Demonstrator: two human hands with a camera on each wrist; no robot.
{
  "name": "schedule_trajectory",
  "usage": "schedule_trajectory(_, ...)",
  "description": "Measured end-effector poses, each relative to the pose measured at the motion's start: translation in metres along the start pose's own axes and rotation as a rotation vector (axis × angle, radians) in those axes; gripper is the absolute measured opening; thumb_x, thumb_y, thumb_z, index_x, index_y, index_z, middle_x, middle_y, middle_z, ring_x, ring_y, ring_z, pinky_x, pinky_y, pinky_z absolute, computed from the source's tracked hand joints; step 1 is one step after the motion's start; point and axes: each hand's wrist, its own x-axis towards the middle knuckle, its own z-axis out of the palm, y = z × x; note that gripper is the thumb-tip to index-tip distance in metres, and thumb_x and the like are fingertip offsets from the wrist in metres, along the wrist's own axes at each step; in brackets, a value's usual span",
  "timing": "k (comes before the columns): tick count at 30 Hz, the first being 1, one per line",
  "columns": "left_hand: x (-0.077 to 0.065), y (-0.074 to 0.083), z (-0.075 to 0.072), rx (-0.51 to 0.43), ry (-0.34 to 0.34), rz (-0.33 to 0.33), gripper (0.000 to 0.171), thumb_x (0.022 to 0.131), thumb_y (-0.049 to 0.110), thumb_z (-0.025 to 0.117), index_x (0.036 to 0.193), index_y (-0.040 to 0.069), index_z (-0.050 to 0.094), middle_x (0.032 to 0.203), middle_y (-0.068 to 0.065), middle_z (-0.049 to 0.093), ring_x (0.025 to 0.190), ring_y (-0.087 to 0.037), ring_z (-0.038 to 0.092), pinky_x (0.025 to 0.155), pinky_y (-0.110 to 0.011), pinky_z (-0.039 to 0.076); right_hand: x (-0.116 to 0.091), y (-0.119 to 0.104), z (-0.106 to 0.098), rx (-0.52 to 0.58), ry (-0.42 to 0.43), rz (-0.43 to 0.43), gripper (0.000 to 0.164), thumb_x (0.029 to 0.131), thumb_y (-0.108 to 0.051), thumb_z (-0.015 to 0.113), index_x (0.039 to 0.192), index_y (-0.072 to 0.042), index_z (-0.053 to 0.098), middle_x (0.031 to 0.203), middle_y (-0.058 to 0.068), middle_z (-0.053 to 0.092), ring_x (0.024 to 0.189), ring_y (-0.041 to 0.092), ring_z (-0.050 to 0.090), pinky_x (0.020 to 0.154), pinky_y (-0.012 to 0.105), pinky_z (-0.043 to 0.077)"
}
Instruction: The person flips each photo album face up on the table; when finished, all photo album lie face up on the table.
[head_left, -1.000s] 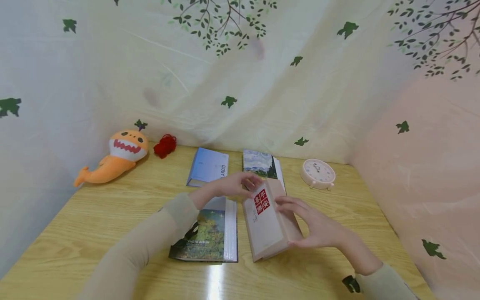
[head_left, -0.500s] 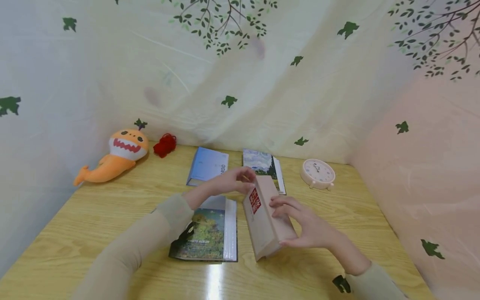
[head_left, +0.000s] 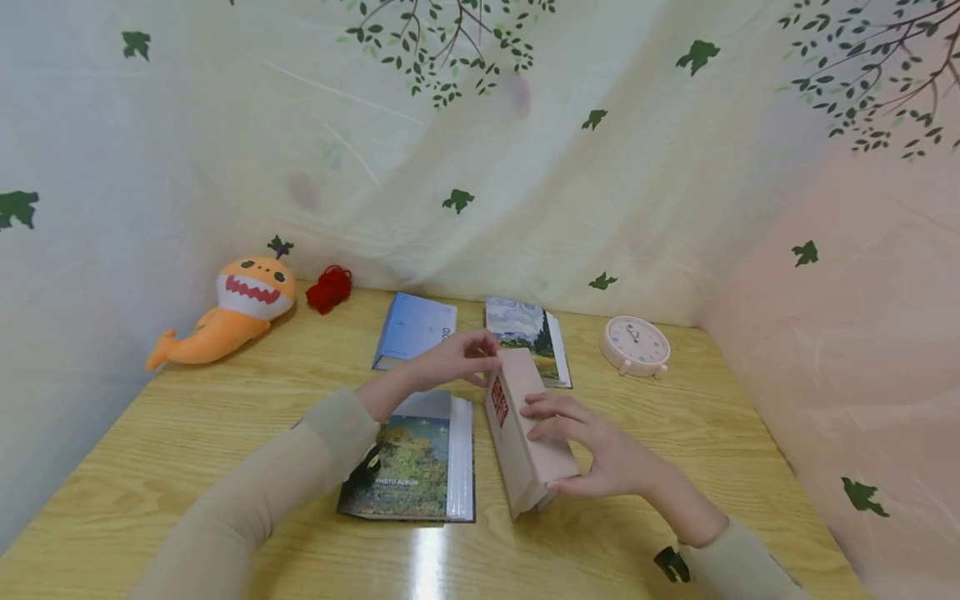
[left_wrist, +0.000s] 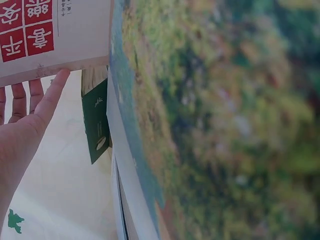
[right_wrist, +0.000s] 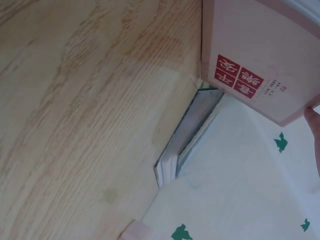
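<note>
A thick pink album [head_left: 542,429] with red square characters on its cover stands on edge, leaning, its broad spine facing up. My left hand [head_left: 450,360] holds its far end; in the left wrist view the fingers [left_wrist: 47,102] reach the cover's edge. My right hand [head_left: 600,446] grips the spine, fingers on top and thumb at the near end. The right wrist view shows a fingertip [right_wrist: 312,117] at the album's edge. Below my left forearm lies a photo album [head_left: 420,467] with a garden painting, blurred large in the left wrist view.
Behind lie a blue album [head_left: 420,325] and a landscape-painted album [head_left: 525,329]. A pink clock [head_left: 636,344] is at the back right. An orange shark plush [head_left: 240,312] and red yarn [head_left: 328,289] sit at the back left, near the cloth backdrop [head_left: 360,167].
The pink album has tipped further upright, its spine turning up and leftward and its front cover turning away from view. Both hands have moved slightly left with it.
</note>
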Motion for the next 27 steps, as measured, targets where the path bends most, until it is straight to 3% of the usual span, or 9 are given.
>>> schedule_trajectory(11,-0.004,0.004,0.001,0.066,0.036,-0.016,0.025,0.092,0.023,0.062,0.106,0.006,0.052,0.104,-0.012,0.057,0.096,-0.022,0.061,0.085,-0.049,0.053,-0.001,0.000,0.001,0.036,-0.040,0.046,0.051,0.082,-0.036,0.072,0.123,-0.015,0.051,0.144,0.010,0.044,0.136,0.030,0.034,0.109,0.038,0.034)
schedule_trajectory(20,-0.006,0.012,0.001,0.205,0.048,0.009,0.029,0.092,0.026,0.062,0.114,0.009,0.055,0.109,-0.010,0.059,0.098,-0.021,0.059,0.086,-0.051,0.051,-0.010,0.004,0.001,0.016,0.004,0.023,0.055,0.080,-0.033,0.074,0.127,-0.011,0.053,0.143,0.017,0.040,0.135,0.033,0.033,0.113,0.028,0.027)
schedule_trajectory(24,-0.008,0.016,0.001,0.288,0.064,0.020,0.029,0.092,0.030,0.062,0.113,0.012,0.057,0.108,-0.006,0.060,0.099,-0.018,0.058,0.086,-0.041,0.051,-0.014,0.004,0.000,0.008,0.013,0.073,0.063,0.077,-0.034,0.077,0.129,-0.012,0.051,0.146,0.019,0.035,0.137,0.032,0.031,0.112,0.028,0.028)
schedule_trajectory(27,-0.010,0.021,0.001,0.357,0.085,0.023,0.030,0.091,0.032,0.063,0.113,0.013,0.058,0.106,-0.004,0.061,0.098,-0.017,0.058,0.085,-0.033,0.051,-0.016,0.004,0.000,0.010,0.007,0.146,0.075,0.071,-0.036,0.082,0.133,-0.013,0.046,0.150,0.018,0.029,0.139,0.032,0.027,0.110,0.035,0.031)
